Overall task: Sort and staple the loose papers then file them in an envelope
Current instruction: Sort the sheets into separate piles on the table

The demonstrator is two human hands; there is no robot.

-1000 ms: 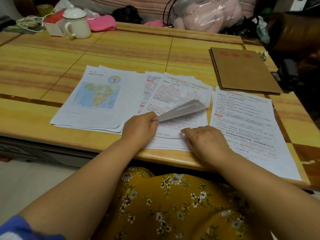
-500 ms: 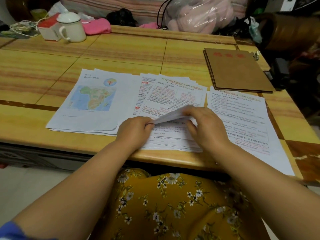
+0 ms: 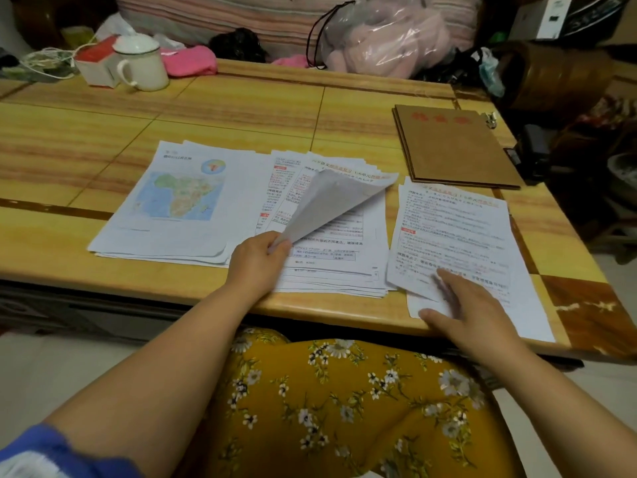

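Note:
Three groups of printed papers lie on the wooden table (image 3: 241,108). On the left is a stack topped by a map sheet (image 3: 179,198). In the middle is a fanned stack of text pages (image 3: 344,243). My left hand (image 3: 258,257) pinches the lower left corner of that stack's top sheet (image 3: 327,205), which curls up with its blank underside showing. To the right lies another pile of text pages (image 3: 455,229). My right hand (image 3: 462,305) rests flat with spread fingers on this pile's near edge, slightly blurred. Brown envelopes (image 3: 451,146) lie at the far right.
A white lidded mug (image 3: 144,63) and a red and white box (image 3: 94,65) stand at the back left beside pink cloth (image 3: 189,63). A clear bag (image 3: 386,36) of pink fabric sits beyond the far edge. Small metal clips (image 3: 490,119) lie next to the envelopes.
My right hand left the lifted sheet of the middle stack and moved right onto the right pile. My left hand has raised the top sheet's corner higher.

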